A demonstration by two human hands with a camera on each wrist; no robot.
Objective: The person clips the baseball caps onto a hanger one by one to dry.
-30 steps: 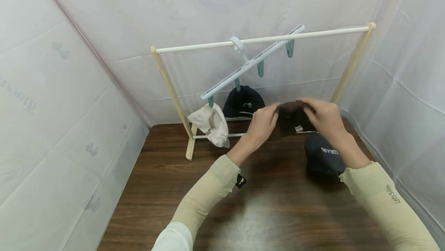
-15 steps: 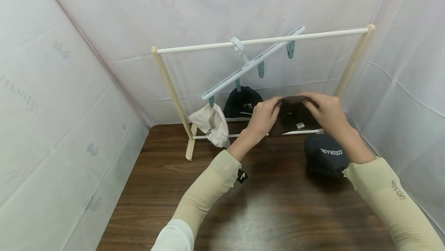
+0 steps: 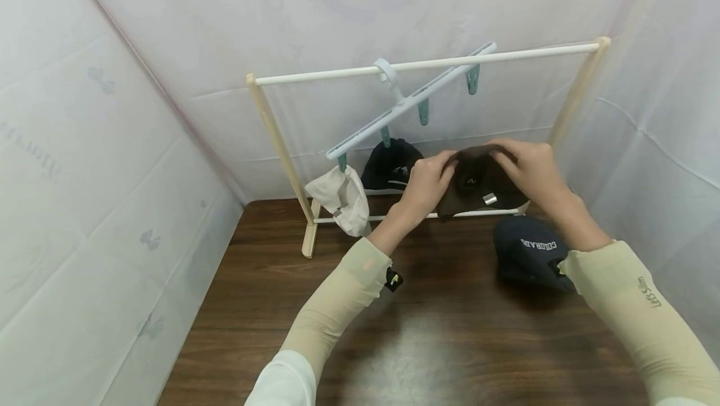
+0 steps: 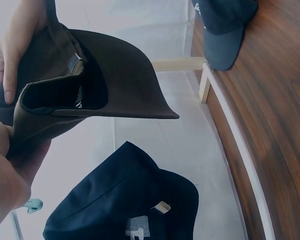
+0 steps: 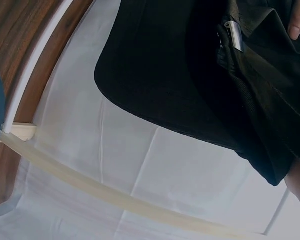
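Both hands hold a dark brown cap (image 3: pixel 478 178) in the air, in front of the rack's right half. Its edge is pinched by my left hand (image 3: pixel 424 184) on one side and my right hand (image 3: pixel 529 172) on the other. The left wrist view shows its brim (image 4: pixel 127 77) pointing away from the hands and a metal buckle at the opening. In the right wrist view the brim (image 5: pixel 160 75) looks nearly black. Above the cap hangs a light blue clip hanger (image 3: pixel 365 134) with teal clips; the two right clips (image 3: pixel 423 112) hold nothing.
From the hanger's left clips hang a cream cap (image 3: pixel 343 203) and a dark navy cap (image 3: pixel 388 165). Another navy cap (image 3: pixel 529 250), lettered COLORADO, lies on the wooden table (image 3: pixel 270 306) at right. The rack's white bar (image 3: pixel 534 54) spans two wooden posts before a pale curtain.
Both hands have risen slightly with the brown cap, and its buckle side shows more. The hanger and the other caps stay in place.
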